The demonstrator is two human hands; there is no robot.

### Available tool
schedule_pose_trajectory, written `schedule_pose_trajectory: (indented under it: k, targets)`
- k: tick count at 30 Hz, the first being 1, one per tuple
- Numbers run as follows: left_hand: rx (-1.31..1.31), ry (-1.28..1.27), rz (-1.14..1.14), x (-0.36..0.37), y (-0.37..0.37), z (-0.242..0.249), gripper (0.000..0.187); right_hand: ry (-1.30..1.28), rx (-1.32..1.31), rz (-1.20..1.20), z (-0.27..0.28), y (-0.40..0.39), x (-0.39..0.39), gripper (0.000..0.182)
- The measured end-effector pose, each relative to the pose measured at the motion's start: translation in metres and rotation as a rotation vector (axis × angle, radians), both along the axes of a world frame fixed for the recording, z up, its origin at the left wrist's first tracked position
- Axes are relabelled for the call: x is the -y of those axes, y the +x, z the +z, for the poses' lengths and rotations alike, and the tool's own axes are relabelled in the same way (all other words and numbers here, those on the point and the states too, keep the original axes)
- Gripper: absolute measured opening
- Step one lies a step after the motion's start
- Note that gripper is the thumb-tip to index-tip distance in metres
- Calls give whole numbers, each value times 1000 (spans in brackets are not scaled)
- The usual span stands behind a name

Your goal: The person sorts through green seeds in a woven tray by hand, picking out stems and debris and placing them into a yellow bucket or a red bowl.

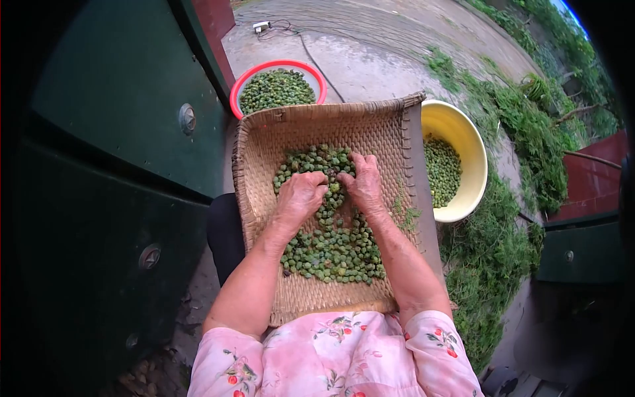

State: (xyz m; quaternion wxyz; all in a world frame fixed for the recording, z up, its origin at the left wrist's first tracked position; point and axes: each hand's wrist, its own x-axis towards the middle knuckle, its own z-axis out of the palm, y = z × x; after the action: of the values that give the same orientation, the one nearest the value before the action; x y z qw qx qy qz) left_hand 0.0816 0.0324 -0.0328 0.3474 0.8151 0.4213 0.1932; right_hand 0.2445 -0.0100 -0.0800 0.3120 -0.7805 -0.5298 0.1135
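1. The left grip [302, 194] is curled, knuckles up, thumb and fingers drawn in at the fruit [331, 255]; whether anything is pinched there, I cannot tell.
2. The right grip [365, 185] looks parted: thumb and forefinger stand apart, their tips down among the fruit just beside the left. No piece can be made out clearly between them, though a dark bit lies near the thumb.
3. The fruit, small, round and mostly green, lies in the basket [380, 126] in two heaps, one beyond the hands and one nearer the body, joined by a narrower band between the forearms.
4. The step in hand seems to be picking through the far heap with both hands, near the dark bit.
5. As I judge it, the next move calls for light fingertip work: pinching single pieces without scattering the rest, the hands close together but not in each other's way.
6. Leafy sprigs [407, 215] lie on the basket's right side, apart from the hands; a brown strip [428, 238] runs along that edge.
7. Past the basket's far left corner stands the red-rimmed bowl [322, 83], and to its right the yellow tub [473, 155]; both hold similar green fruit.
8. Farther right, cut greenery [476, 264] covers the ground.
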Motion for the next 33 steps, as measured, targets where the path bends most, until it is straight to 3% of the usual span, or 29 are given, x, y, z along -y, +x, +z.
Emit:
schedule_pose_trajectory:
  k: [2, 5, 8, 11, 23, 27, 30, 32, 33]
  targets:
    - [-7, -30, 10, 1, 0, 2, 16, 14, 25, 57, -1, 5, 0, 46]
    - [184, -53, 9, -5, 0, -17, 15, -66, 21, 10, 7, -3, 1, 43]
    - [380, -543, 103, -7, 4, -21, 14, -157, 69, -71, 21, -18, -2, 40]
    - [496, -729, 139, -6, -1, -11, 14, -141, 10, -114, 18, -19, -4, 38]
    - [729, -1126, 304, -11, -7, -18, 17, 50, -87, -136, 6, -2, 9, 27]
    - [829, -1308, 431, -11, -3, -19, 28, 143, -259, -24, 30, -22, 17, 27]
    - [925, -1433, 496, -9, -4, -13, 37, 148, -539, 135, 57, -48, 17, 27]
    - [1075, -1443, 529, -8, -2, -3, 39, 178, -521, 263, 56, -49, 12, 26]
    - [1020, -1423, 683, -6, 0, 4, 34, 192, -510, 327, 54, -48, 9, 25]
